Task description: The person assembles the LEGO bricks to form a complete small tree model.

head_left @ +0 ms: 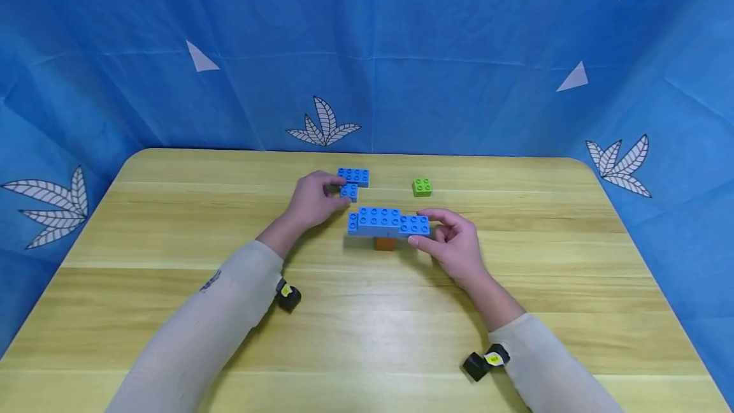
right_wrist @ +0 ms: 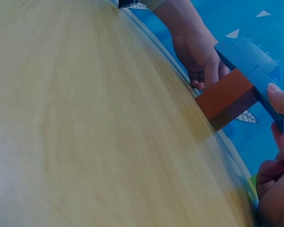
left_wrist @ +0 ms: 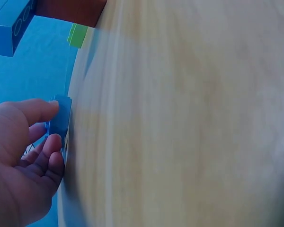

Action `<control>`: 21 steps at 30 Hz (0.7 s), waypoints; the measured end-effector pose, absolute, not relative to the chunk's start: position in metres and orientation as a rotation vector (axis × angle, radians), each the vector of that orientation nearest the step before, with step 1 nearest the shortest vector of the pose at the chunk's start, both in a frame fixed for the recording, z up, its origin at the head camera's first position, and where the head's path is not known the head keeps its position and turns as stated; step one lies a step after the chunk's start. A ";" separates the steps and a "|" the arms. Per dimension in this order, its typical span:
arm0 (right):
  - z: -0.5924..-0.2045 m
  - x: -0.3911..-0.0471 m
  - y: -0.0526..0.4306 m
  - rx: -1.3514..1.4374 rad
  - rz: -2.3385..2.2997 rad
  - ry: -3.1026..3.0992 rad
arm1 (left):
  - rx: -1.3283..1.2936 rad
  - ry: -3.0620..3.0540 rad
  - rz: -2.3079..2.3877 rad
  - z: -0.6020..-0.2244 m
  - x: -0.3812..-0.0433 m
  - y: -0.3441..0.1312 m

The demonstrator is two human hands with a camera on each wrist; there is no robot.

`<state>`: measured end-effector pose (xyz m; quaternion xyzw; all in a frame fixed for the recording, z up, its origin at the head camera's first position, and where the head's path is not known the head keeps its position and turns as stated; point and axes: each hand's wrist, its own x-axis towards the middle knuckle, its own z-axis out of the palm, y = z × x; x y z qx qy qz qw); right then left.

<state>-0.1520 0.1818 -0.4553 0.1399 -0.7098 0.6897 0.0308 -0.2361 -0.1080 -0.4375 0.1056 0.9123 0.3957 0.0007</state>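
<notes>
A T-shaped build stands at the middle of the table: a blue top of joined toy building bricks (head_left: 379, 218) on an orange-brown brick column (head_left: 385, 243). My right hand (head_left: 455, 244) pinches the right end of the blue top between thumb and fingers. Farther back, my left hand (head_left: 314, 199) holds a small square blue brick (head_left: 349, 192) by its sides. Right behind that one lies a longer blue brick (head_left: 357, 176). In the left wrist view, the thumb and fingertips lie against the blue brick (left_wrist: 61, 115).
A small green brick (head_left: 422, 187) sits on the wooden table (head_left: 367, 336), behind the build and to its right. A blue patterned cloth (head_left: 459, 50) hangs beyond the table's back edge and along its sides. Each wrist carries a small black camera.
</notes>
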 end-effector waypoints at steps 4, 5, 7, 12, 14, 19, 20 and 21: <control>-0.456 -0.152 0.181 0.401 2.187 -2.135 | 0.304 2.878 1.251 -0.439 -0.237 -0.106; -0.456 -0.153 0.180 0.392 2.199 -2.124 | 0.297 2.880 1.254 -0.439 -0.237 -0.106; -0.457 -0.152 0.180 0.373 2.220 -2.105 | 0.281 2.882 1.257 -0.439 -0.236 -0.106; -0.459 -0.152 0.179 0.369 2.235 -2.084 | 0.230 2.856 1.283 -0.439 -0.235 -0.105; -0.459 -0.152 0.179 0.371 2.233 -2.085 | 0.211 2.841 1.293 -0.438 -0.234 -0.104; -0.458 -0.152 0.179 0.371 2.235 -2.089 | 0.170 2.772 1.373 -0.433 -0.231 -0.104; -0.458 -0.152 0.179 0.371 2.236 -2.089 | 0.162 2.753 1.404 -0.431 -0.229 -0.104; -0.458 -0.151 0.179 0.370 2.236 -2.090 | 0.157 2.734 1.439 -0.429 -0.228 -0.104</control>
